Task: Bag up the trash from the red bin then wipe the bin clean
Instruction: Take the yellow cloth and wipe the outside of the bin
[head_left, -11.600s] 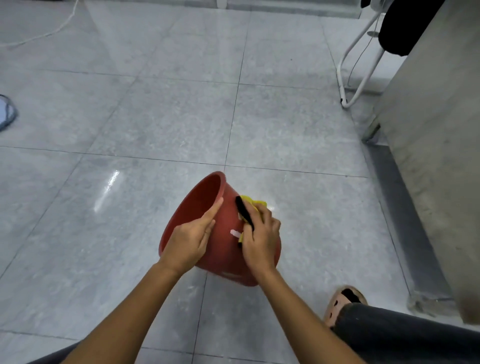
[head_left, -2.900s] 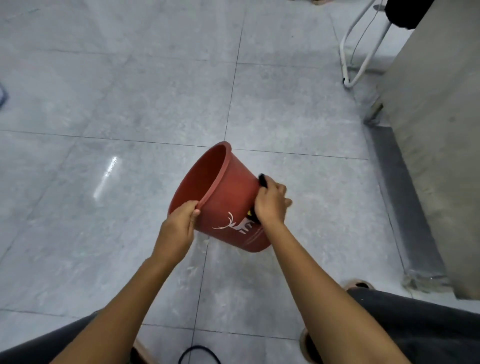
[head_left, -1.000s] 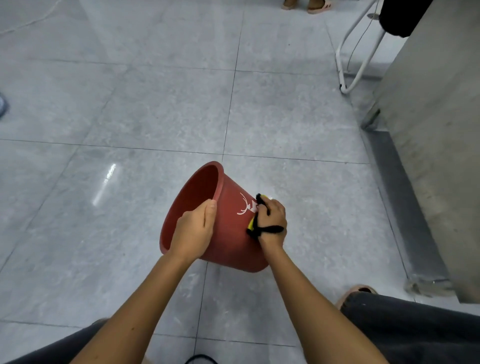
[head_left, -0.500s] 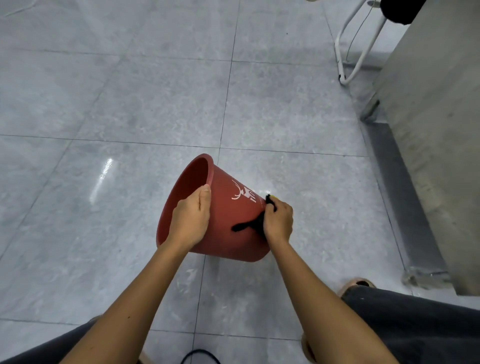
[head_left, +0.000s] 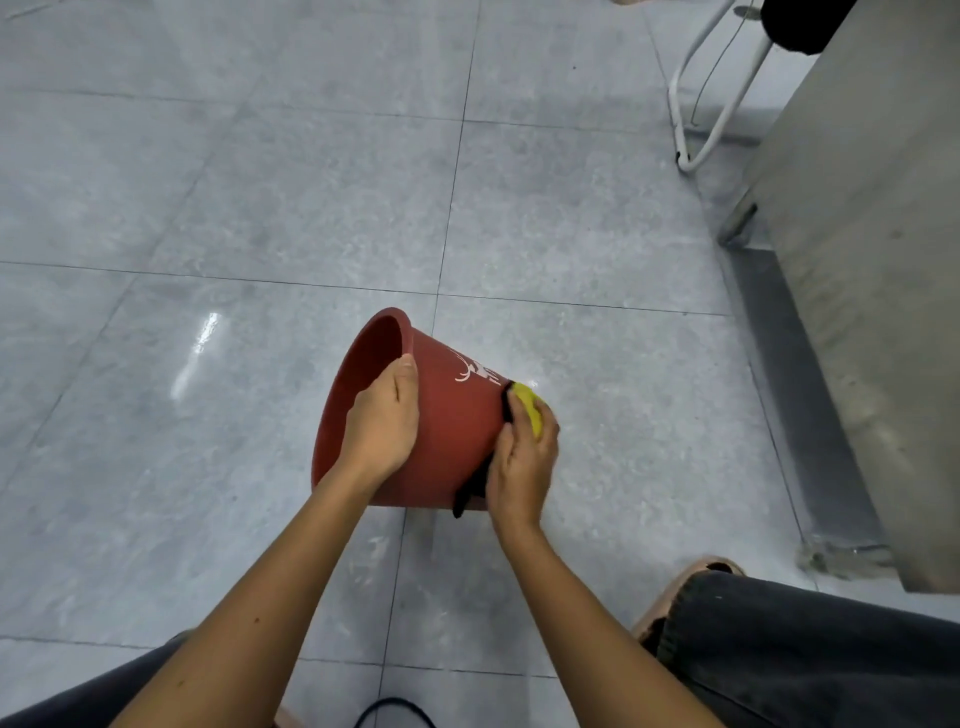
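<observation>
Two hands hold the red bin (head_left: 457, 436), tipped mouth-left over the grey tiled floor (head_left: 260, 208). The left hand (head_left: 382, 426) curls over its rim. The right hand (head_left: 522, 460) clutches a yellow-and-black cloth (head_left: 533, 415) against its base end. A white deer print (head_left: 474, 370) marks the wall, and any lettering there is too small to read.

Matt plastic bin (head_left: 457, 431), glossy floor tiles (head_left: 260, 208)

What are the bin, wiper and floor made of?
Bin: looks like moulded plastic, matt red; the wall is one smooth piece with a rolled rim.
Wiper: a soft yellow pad with a black backing or strap, likely sponge or cloth; cannot tell which.
Floor: large grey tiles, polished; grout lines and a light glare show.
</observation>
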